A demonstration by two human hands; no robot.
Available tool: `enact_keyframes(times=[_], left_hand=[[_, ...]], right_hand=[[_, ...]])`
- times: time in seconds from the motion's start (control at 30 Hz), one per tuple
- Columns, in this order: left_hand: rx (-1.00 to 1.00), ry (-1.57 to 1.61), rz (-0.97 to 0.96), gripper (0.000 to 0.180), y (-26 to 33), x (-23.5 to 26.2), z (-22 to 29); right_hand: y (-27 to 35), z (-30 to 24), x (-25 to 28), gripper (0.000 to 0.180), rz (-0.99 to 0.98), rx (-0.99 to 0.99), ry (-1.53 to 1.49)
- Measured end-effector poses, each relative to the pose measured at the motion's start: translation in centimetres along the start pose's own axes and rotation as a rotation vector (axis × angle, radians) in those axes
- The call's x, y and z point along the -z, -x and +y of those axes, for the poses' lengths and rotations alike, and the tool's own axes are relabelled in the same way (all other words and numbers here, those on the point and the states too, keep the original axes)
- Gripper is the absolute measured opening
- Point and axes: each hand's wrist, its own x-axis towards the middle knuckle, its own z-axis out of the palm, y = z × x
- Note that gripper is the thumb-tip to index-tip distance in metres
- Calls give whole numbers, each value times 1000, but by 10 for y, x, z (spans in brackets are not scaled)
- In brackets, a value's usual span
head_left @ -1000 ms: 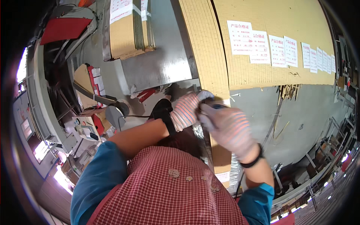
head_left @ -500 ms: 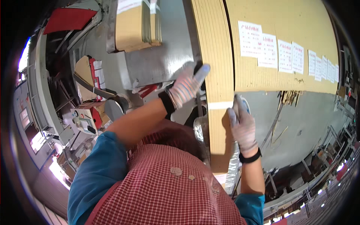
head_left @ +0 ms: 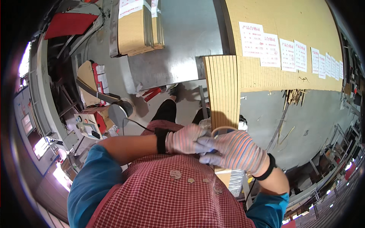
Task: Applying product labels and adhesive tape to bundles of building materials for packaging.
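My left hand (head_left: 189,140) and my right hand (head_left: 236,150), both in striped knit gloves, meet in front of my apron over the near end of a bundle of tan cardboard strips (head_left: 222,87). The fingers of both are closed, tips touching. Part of a round rim, apparently a roll of tape (head_left: 224,128), shows around my right hand, which grips it. What my left fingers pinch is hidden. The bundle's far end rests beside the large cardboard stack; my hands cover its near part.
To the right stands a large cardboard stack (head_left: 273,79) with several white labels (head_left: 251,40) on top. Bundled cardboard pieces (head_left: 133,34) lie on a dark metal table (head_left: 171,57) at the far left. A control box (head_left: 88,125) is at the left.
The strip bundle has slid toward me, its far end now in view. My left hand has left its edge and come down to meet my right, which has moved down and inward.
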Motion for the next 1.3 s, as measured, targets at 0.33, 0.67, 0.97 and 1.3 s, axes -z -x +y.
enact_keyframes(times=[0.33, 0.67, 0.97, 1.3], left_hand=[[72, 615, 424, 27, -80, 34, -107], [276, 509, 350, 50, -67, 13, -145], [57, 248, 570, 22, -31, 43, -24], [-19, -503, 596, 49, -71, 32, -19]], right_hand=[[-63, 214, -35, 34, 183, -121, -1011], [-41, 50, -62, 85, 833, -298, -260], [-51, 65, -107, 111, 725, -233, -118], [-44, -23, 13, 29, 367, -63, 289]])
